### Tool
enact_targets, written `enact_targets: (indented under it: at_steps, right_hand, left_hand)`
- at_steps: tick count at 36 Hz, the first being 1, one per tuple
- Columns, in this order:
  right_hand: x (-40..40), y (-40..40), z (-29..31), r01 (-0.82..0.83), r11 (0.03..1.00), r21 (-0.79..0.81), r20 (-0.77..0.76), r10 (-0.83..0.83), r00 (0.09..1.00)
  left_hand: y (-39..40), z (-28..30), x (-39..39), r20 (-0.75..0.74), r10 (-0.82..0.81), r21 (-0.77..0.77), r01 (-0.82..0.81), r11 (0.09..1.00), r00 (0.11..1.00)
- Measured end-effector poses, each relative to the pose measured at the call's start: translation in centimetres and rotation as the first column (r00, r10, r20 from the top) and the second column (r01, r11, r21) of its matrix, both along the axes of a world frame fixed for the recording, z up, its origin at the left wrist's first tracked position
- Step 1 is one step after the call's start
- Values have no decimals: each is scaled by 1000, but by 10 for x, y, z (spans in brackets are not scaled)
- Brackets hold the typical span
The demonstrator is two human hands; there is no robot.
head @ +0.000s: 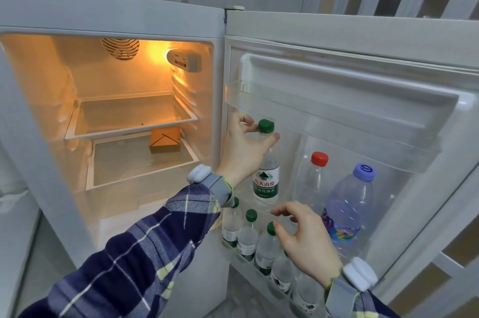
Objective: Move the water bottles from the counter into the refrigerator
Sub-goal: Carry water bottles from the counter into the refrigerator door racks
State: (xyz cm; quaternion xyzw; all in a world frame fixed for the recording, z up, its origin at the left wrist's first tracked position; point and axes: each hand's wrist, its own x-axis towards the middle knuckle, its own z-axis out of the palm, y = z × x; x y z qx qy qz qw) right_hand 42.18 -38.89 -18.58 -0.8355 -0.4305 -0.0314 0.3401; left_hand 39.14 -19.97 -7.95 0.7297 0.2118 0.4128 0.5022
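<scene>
White fridge (111,19), door (363,40) open, amber light inside.
Left hand (242,147) grips the neck of a clear plastic bottle (267,177), thumb and fingers curled just under its green cap (266,126), upright at the door shelf (337,110). Right hand (303,237) hovers with fingers spread, holding nothing, over the lower bottles (247,236). Cardboard box (165,140) on a glass shelf.

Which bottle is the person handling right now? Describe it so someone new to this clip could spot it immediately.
Start at the open refrigerator door on the right and find its middle rack. The leftmost bottle there, the green-capped bottle, is held near its neck by the left hand. Its neighbours have a red cap and a purple cap; the other green caps sit in the lower rack.
</scene>
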Motion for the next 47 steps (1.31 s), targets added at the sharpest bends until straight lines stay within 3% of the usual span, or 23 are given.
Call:
enact_targets:
  at_steps: [12,20,47]
  right_hand:
    - [3,0,-1,-23,999,24,-26,24,999]
    - [3,0,-3,-20,998,53,-41,22,999]
    - [-4,-2,4,-28,997,76,-34,30,999]
  left_hand:
    - [-1,-7,7,-177,-104,68,117,991,979]
    - [0,-24,-2,-383,-161,84,208,975,910]
    - [-3,-25,-15,-439,-137,166,229,959,888]
